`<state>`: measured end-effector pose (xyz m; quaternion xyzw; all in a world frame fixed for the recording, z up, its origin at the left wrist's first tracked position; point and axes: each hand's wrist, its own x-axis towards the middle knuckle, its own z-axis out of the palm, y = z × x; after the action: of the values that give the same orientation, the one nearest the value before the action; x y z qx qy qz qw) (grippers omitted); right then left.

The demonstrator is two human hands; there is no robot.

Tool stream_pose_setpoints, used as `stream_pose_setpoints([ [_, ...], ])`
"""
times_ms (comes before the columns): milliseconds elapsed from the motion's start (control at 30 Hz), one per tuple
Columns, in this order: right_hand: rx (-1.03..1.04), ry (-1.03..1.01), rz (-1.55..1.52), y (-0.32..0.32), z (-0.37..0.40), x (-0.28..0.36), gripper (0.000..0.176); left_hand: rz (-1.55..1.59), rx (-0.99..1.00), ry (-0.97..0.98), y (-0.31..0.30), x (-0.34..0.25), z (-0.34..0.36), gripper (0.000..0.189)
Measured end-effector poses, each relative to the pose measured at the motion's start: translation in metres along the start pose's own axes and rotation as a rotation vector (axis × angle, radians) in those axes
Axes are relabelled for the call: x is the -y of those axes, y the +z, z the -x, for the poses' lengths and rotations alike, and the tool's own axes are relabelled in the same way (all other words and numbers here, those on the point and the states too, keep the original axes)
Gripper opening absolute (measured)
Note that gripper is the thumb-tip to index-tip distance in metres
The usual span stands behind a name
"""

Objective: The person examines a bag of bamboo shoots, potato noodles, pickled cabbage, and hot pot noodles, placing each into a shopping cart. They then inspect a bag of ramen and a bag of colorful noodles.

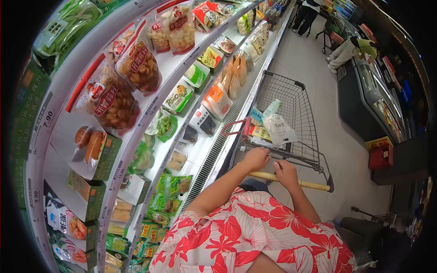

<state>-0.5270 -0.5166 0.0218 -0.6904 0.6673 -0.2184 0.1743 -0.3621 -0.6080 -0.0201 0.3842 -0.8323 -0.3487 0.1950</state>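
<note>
My left hand (257, 159) is raised just above the near end of a shopping cart (302, 123), its fingers curled inward; anything inside them is too small to make out. To its right, my right hand (286, 173) is held above the cart's yellowish handle bar (309, 183), thumb up and fingers bent. Whether it holds something does not show. The two hands are close together but apart. Inside the wire basket lie a white bag (278, 128), a blue packet (256, 117) and a yellow packet (260, 133).
On the left, refrigerated shelves (170, 75) hold bagged and boxed food. A tiled aisle (314, 68) runs ahead. At the right, a person (364, 48) bends over a dark display case (359, 98); another person (307, 16) stands farther off near a second cart (334, 34).
</note>
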Motion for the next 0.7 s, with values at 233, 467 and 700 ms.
stream_pose_setpoints([
  [233, 0.175, 0.017, -0.138, -0.010, -0.047, -0.015, 0.025, 0.026, -0.060, -0.050, -0.004, 0.005, -0.038, 0.021],
  [467, 0.176, -0.596, -0.134, 0.004, -0.083, -0.050, 0.022, 0.233, -0.707, -0.178, -0.038, -0.020, -0.072, 0.012],
  [700, 0.213, -0.893, -0.186, 0.025, -0.109, -0.055, 0.030, 0.273, -1.173, -0.321, -0.068, 0.028, -0.065, 0.022],
])
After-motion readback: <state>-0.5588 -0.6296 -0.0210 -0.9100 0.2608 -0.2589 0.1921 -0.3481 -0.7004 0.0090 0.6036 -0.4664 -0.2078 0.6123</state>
